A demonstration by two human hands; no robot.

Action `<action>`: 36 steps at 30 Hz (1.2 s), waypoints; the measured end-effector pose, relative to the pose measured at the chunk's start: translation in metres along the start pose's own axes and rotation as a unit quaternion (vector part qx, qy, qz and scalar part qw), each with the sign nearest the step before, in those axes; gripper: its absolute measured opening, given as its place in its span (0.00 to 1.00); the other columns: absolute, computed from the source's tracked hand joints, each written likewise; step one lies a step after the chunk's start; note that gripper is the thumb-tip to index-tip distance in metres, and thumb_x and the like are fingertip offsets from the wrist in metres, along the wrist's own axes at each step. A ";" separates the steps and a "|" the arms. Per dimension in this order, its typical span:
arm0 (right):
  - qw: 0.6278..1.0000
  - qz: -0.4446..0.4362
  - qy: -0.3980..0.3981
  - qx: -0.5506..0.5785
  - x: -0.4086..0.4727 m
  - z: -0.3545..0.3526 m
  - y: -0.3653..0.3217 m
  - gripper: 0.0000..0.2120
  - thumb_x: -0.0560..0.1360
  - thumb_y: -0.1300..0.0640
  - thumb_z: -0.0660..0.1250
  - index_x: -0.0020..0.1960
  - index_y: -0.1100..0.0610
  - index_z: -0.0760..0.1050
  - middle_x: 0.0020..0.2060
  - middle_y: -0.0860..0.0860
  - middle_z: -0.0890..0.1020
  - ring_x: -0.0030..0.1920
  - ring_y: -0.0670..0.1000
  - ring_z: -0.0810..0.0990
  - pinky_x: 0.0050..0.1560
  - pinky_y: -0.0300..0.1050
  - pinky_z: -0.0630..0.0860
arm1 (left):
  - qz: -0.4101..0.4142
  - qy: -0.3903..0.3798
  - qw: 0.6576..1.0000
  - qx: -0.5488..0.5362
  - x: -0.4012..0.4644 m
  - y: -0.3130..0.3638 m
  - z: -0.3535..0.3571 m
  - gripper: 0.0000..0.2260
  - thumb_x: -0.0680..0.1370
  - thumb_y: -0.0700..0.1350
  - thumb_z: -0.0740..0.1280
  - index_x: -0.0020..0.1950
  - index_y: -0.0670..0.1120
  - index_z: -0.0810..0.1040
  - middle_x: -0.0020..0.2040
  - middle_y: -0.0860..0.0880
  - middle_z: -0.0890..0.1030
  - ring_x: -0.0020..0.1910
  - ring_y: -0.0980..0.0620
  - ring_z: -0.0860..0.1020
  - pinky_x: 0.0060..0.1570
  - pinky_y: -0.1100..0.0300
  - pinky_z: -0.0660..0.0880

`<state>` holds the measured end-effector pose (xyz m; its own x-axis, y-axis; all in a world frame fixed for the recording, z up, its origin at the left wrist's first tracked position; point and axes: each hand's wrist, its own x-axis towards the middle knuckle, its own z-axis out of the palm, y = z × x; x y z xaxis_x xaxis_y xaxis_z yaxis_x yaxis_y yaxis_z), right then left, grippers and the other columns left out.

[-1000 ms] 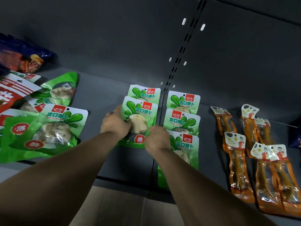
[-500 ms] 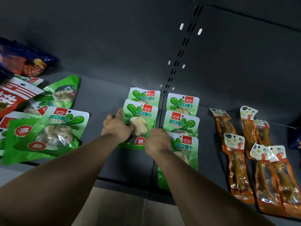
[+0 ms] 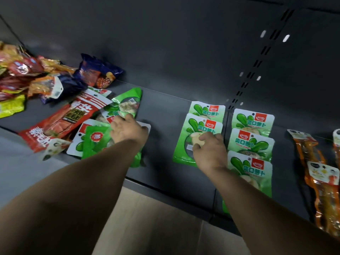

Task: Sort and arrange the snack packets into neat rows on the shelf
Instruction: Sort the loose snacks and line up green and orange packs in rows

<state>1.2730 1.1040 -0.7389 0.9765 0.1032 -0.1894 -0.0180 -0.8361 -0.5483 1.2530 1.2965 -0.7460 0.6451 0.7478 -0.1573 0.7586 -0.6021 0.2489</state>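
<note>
Green radish packets (image 3: 202, 138): two overlapping columns laid on the shelf (image 3: 165, 162), long axes running front to back. Right hand (image 3: 209, 151) rests fingers-down on the left column's front packet, pinning it, not gripping. Left hand (image 3: 128, 130) lies flat and spread on a loose green packet (image 3: 95, 142) at the edge of the mixed pile (image 3: 46, 85). That packet lies skewed, well to the left of the rows; left hand is nearer, so likely rotate, then slide right.

A single wide-angle head camera looks forward and steeply down from close above the dark shelf (image 3: 165, 107), both forearms reaching in from the bottom edge, packets spread left to right, floor showing below the shelf's front lip.
</note>
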 end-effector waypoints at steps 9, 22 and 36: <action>0.999 -0.037 -0.018 0.020 -0.005 0.021 -0.019 0.12 0.76 0.60 0.63 0.59 0.59 0.74 0.60 0.56 0.68 0.57 0.58 0.74 0.55 0.45 0.73 | -0.117 -0.070 0.988 -0.080 0.014 -0.053 -0.003 0.48 0.59 0.72 0.69 0.66 0.41 0.67 0.62 0.39 0.73 0.60 0.39 0.73 0.60 0.48 0.72; 0.996 -0.040 -0.045 0.068 -0.010 0.037 -0.031 0.15 0.77 0.56 0.64 0.62 0.57 0.73 0.60 0.54 0.72 0.58 0.53 0.73 0.53 0.40 0.67 | -0.125 -0.078 0.928 -0.341 0.016 -0.039 -0.016 0.21 0.74 0.50 0.72 0.64 0.43 0.74 0.58 0.43 0.80 0.54 0.43 0.80 0.55 0.49 0.77; 0.926 0.072 -0.124 0.349 -0.001 0.045 -0.038 0.10 0.71 0.54 0.73 0.45 0.60 0.78 0.45 0.58 0.84 0.48 0.62 0.82 0.50 0.65 0.78 | -0.017 -0.254 0.804 -0.537 0.006 -0.012 -0.021 0.29 0.69 0.44 0.74 0.67 0.37 0.70 0.50 0.42 0.83 0.44 0.46 0.83 0.45 0.53 0.80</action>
<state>1.2634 1.1595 -0.7545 0.8750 0.2109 -0.4358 -0.3634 -0.3085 -0.8790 1.2453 1.3141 -0.7300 0.7865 0.3834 -0.4842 0.4364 0.2099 0.8749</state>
